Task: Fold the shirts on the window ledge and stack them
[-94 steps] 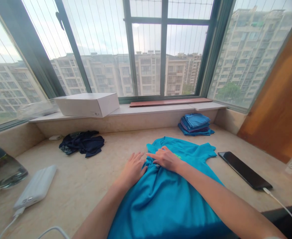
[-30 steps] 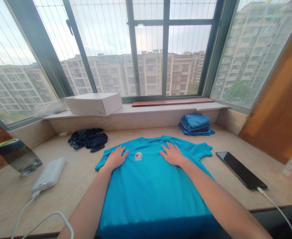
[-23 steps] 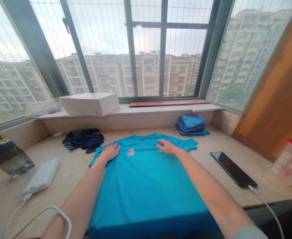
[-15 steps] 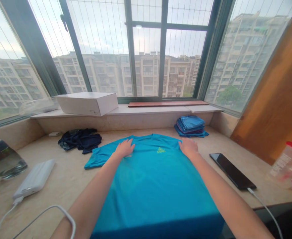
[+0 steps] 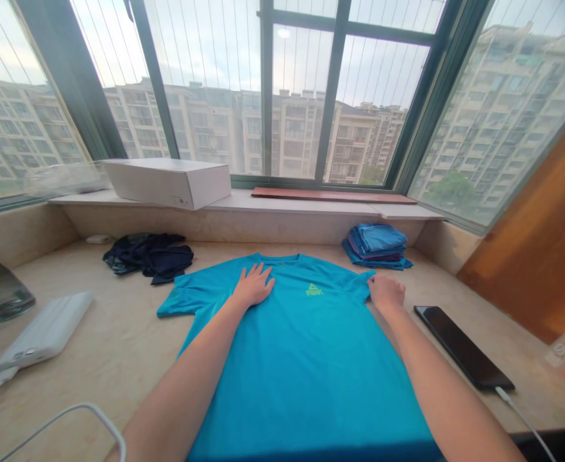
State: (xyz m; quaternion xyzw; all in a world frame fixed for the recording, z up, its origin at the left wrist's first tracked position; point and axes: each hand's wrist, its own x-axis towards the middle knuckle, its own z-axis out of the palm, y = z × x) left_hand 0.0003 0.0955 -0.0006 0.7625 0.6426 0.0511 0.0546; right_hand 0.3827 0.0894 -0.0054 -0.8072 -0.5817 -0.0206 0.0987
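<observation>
A turquoise T-shirt (image 5: pixel 311 359) with a small yellow-green chest logo lies spread face up, its collar toward the window and its lower part reaching the near edge. My left hand (image 5: pixel 254 284) rests flat on the upper chest below the collar, fingers spread. At the sleeve on the right, my right hand (image 5: pixel 387 292) is closed, pinching the sleeve's edge. The other sleeve lies stretched out to the left.
Folded blue clothes (image 5: pixel 377 245) are stacked at the back right; dark crumpled clothing (image 5: pixel 150 256) lies back left. A phone (image 5: pixel 462 346) with a cable is at right, a white power bank (image 5: pixel 44 333) at left. A white box (image 5: pixel 167 183) sits on the sill.
My right hand has moved from the shirt's shoulder out to the right and closed on the sleeve. My left hand has shifted slightly onto the chest, flat. The view has tilted a little.
</observation>
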